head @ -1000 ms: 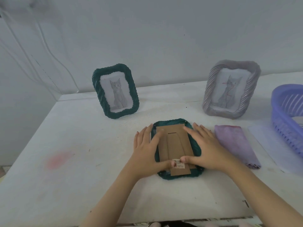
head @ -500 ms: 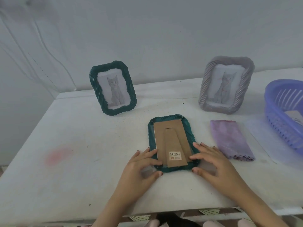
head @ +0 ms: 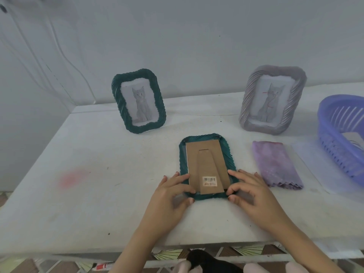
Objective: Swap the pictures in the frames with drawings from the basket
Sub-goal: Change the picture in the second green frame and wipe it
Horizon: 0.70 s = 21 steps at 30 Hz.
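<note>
A dark green frame (head: 183,154) lies face down at the table's middle, its brown cardboard back (head: 204,164) and barcode sticker facing up. My left hand (head: 173,192) pinches the frame's near left corner. My right hand (head: 250,194) grips its near right corner, fingertips on the rim. Upright at the back stand a second green frame (head: 138,100) and a grey frame (head: 272,99), each showing a cat picture. The blue basket (head: 334,134) at the right edge holds a sheet of paper (head: 354,138).
A folded purple cloth (head: 275,164) lies right of the flat frame. Thin clear sheeting (head: 315,168) lies under the basket. A pink stain (head: 73,177) marks the white table (head: 98,203) on the left. The wall stands close behind the upright frames.
Both hands slid from flat on the cardboard back down to the frame's near corners. The camera view shifted slightly.
</note>
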Each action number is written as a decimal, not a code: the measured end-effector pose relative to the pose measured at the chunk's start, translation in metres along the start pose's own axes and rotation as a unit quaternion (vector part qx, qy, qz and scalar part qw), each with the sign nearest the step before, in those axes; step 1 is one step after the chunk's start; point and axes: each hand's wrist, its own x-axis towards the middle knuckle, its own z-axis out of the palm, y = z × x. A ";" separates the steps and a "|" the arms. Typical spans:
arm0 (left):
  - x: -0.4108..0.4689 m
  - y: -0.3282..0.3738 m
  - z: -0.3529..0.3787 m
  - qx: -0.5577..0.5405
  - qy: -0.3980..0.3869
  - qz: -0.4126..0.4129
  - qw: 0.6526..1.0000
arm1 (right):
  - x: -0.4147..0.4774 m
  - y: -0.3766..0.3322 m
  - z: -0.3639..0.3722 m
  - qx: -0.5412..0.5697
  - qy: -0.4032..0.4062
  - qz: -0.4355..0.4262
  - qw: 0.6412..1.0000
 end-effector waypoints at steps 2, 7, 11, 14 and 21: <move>-0.002 -0.001 0.001 0.019 -0.001 0.011 1.000 | 0.000 0.000 -0.001 -0.002 -0.006 0.000 1.000; -0.003 -0.002 0.002 0.052 -0.007 0.045 0.998 | 0.000 -0.004 -0.002 -0.009 -0.015 0.001 1.000; -0.002 -0.003 0.002 0.043 -0.006 0.044 0.998 | 0.000 -0.004 -0.003 -0.010 -0.019 0.004 1.000; -0.001 -0.002 0.002 0.039 -0.010 0.036 0.999 | 0.000 -0.005 -0.003 -0.011 -0.023 0.004 1.000; 0.002 0.011 -0.003 -0.110 0.047 -0.055 0.991 | -0.001 -0.018 -0.011 0.023 0.016 0.015 1.000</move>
